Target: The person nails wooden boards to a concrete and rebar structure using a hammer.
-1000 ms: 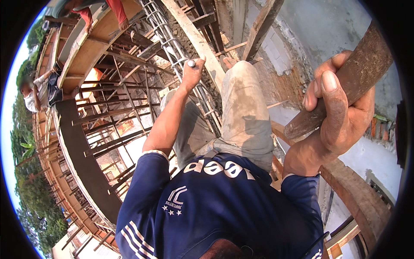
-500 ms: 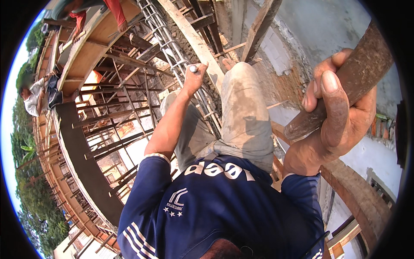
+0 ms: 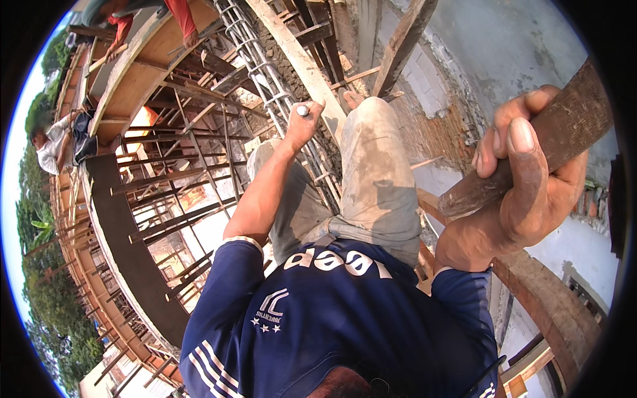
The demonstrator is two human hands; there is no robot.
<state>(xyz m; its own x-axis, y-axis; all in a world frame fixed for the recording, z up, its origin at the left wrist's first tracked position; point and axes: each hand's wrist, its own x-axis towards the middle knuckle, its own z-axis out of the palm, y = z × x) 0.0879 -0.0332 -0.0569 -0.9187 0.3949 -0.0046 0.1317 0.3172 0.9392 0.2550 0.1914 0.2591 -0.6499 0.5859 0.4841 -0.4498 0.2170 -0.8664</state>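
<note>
My right hand (image 3: 537, 166) is raised close to the camera on the right, its fingers wrapped round a worn brown wooden tool handle (image 3: 564, 126). The butt of the handle points down and left; its other end runs out of sight at the dark rim. Ahead of my lap, my left hand (image 3: 304, 127) is closed in a fist on a metal rod (image 3: 303, 111), of which only the round end shows above the fist. That fist is over a bundle of steel rebar tied with stirrups (image 3: 265, 86), beside a long pale plank (image 3: 302, 53).
My bent knees (image 3: 378, 139) flank the rebar. On the left are a timber and bar framework (image 3: 192, 146) and curved formwork (image 3: 133, 232). Two people work there, one in red sleeves (image 3: 182, 23), one in white (image 3: 52, 152). A slanted timber post (image 3: 401, 50) and plastered wall (image 3: 491, 40) are at right.
My right hand and the wooden handle have moved slightly down and to the right. My left fist with the rod has shifted a little to the right and down.
</note>
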